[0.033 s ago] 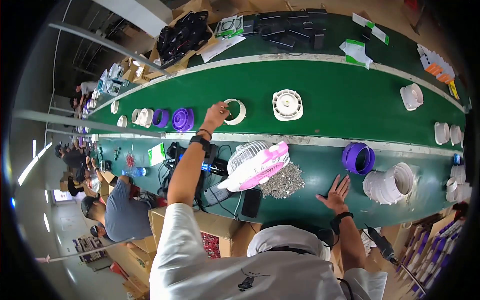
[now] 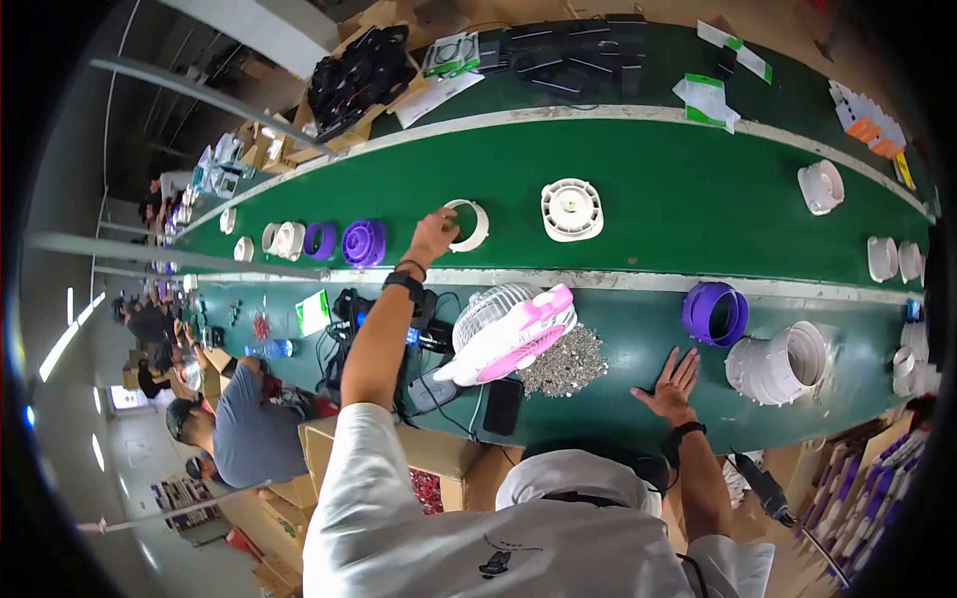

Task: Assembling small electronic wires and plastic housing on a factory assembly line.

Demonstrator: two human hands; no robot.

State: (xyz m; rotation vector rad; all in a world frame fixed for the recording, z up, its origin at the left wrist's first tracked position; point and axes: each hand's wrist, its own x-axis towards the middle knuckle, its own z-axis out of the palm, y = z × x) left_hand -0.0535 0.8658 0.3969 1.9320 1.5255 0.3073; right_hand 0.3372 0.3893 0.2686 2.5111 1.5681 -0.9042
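My left hand (image 2: pixel 435 235) reaches far out over the bright green belt. Its fingers close on the left rim of a white plastic ring (image 2: pixel 481 225). My right hand (image 2: pixel 670 387) lies flat with spread fingers on the near dark-green worktop, holding nothing. Close to its fingertips stands a purple plastic ring (image 2: pixel 715 315), and a stack of white plastic rings (image 2: pixel 778 367) is beside that. Between my arms a pink-and-white fan (image 2: pixel 513 334) with a clear grille rests tilted against a heap of small screws (image 2: pixel 563 364). A round white fan housing (image 2: pixel 572 209) lies to the right of the held ring.
Purple housings (image 2: pixel 364 243) and white ones are lined up leftward on the belt, others to the right. A dark phone (image 2: pixel 501 407) and cables lie near me. An electric screwdriver (image 2: pixel 764 487) hangs at the lower right. A co-worker (image 2: pixel 249 429) sits at my left.
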